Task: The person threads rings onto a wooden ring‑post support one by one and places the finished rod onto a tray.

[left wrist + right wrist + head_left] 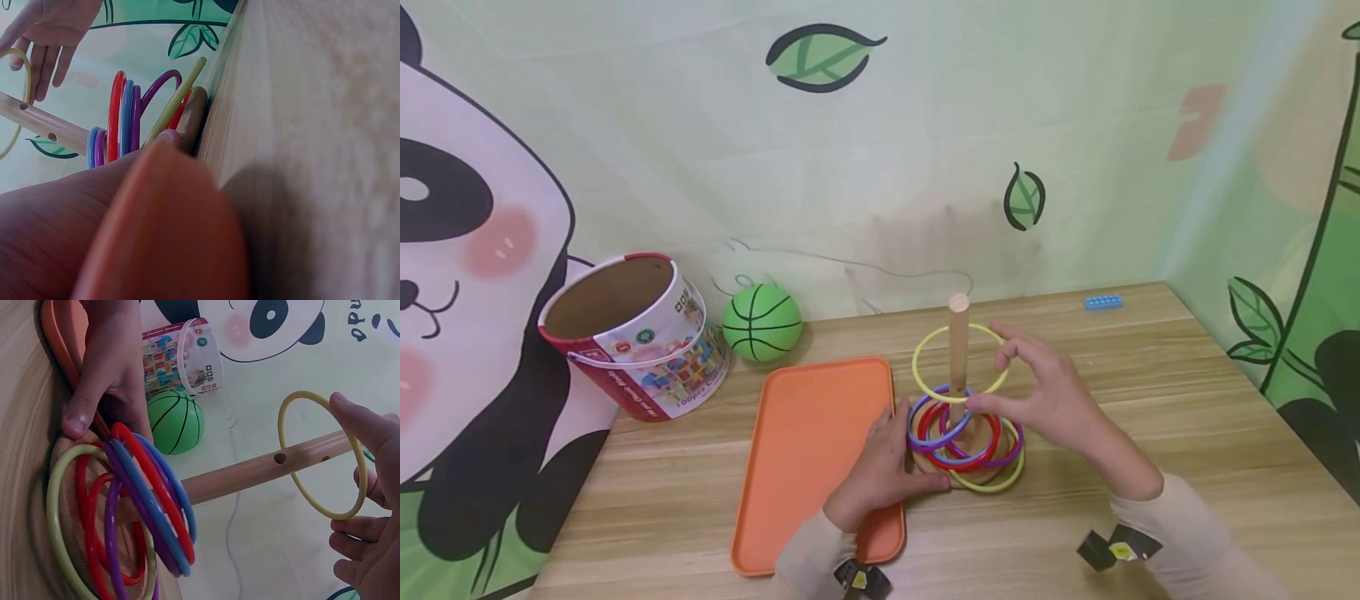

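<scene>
My right hand point(1060, 400) holds a thin yellow ring point(282, 428) between thumb and fingertips. This ring encircles the upright wooden peg point(958, 342), partway up and well above the other rings. At the foot of the peg, several rings lie loosely stacked and tilted: red point(165, 494), blue, purple point(112, 525) and a pale yellow one. My left hand point(880, 467) grips the left edge of the round wooden base point(70, 544), thumb at the front and fingers along the side. The rings cover much of the base.
An orange tray point(820, 433) lies left of the stand, partly under my left hand. Behind it are a green ball point(762, 322) and a tilted toy-block bucket point(662, 367) with a handle. One blue block point(1102, 302) sits near the table's back right edge.
</scene>
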A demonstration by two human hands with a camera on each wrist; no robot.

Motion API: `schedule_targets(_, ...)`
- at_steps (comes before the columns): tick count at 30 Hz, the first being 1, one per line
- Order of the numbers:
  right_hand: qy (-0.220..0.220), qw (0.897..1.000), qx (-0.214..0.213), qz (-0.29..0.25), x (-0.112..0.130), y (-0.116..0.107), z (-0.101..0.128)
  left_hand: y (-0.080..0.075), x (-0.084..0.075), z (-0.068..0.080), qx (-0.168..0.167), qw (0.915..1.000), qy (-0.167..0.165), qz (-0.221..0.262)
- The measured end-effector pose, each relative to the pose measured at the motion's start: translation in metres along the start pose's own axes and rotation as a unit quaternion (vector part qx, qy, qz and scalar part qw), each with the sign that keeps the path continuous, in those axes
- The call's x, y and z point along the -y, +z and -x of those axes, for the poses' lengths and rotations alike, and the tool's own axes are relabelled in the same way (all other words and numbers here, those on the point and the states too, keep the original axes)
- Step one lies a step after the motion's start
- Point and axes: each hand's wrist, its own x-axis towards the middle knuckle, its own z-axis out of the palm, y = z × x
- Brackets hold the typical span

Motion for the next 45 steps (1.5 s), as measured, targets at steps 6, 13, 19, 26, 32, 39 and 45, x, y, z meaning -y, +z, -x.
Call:
schedule_targets(6, 0.021, 1.0, 0.011, -0.001, -0.007, 0.005, 0.004, 0.001, 0.0, -0.001, 0.003, 0.9999, -0.014, -0.007)
schedule_targets(13, 0.028, 0.999, 0.016, -0.01, -0.016, 0.011, 0.007, 0.001, 0.001, -0.001, -0.006, 0.9999, 0.001, -0.016)
schedule_targets(19, 0.032, 0.999, 0.023, -0.003, -0.023, 0.016, 0.008, 0.001, 0.001, -0.001, -0.007, 0.9999, -0.001, -0.01)
schedule_targets(26, 0.042, 0.998, 0.044, 0.012, -0.028, 0.022, 0.009, 0.002, 0.003, -0.001, -0.004, 0.9999, 0.001, -0.016)
schedule_targets(32, 0.05, 0.997, 0.052, 0.024, -0.032, 0.026, 0.01, 0.001, 0.001, -0.001, -0.003, 1.0, 0.001, -0.005)
schedule_targets(39, 0.051, 0.997, 0.058, 0.03, -0.037, 0.031, 0.01, 0.0, 0.0, 0.0, -0.003, 1.0, 0.002, 0.004)
schedule_targets(45, 0.061, 0.995, 0.068, 0.027, -0.04, 0.035, 0.01, 0.0, -0.001, 0.0, 0.0, 1.0, -0.002, 0.008)
